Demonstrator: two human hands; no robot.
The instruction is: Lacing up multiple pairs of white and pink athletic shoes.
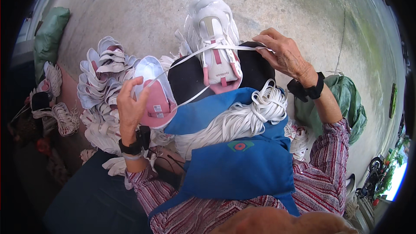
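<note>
The left hand (130,104) has its grip closed on a pink and white shoe upper (152,93), fingers curled over its near edge and thumb behind. That upper stands tilted, its long axis running from the grip up and away, the rounded white end pointing away from the person. The wrist carries a black band (132,145) and the forearm rises steeply from the lower edge in a striped sleeve (151,190).

The right hand (284,54) is raised, palm down, with its fingertips pinched shut on a flat white strap (190,56). The strap runs taut from this grip leftward and slightly down to the left grip, so its long axis lies nearly across the view. A second run of strap (193,97) slants below the first, back toward the left grip.

Just left of the right grip, a second shoe upper (216,43), white with pink trim, sits upright on a black rounded form (255,67), with its length running away from the person. The strap crosses it near its middle.

Below both grips a bundle of white straps (234,123) lies on a blue apron (242,164) in the lap. Left of the left grip is a heap of finished uppers (104,76). A green bag (346,99) lies right of the right wrist on the concrete floor (143,8).
</note>
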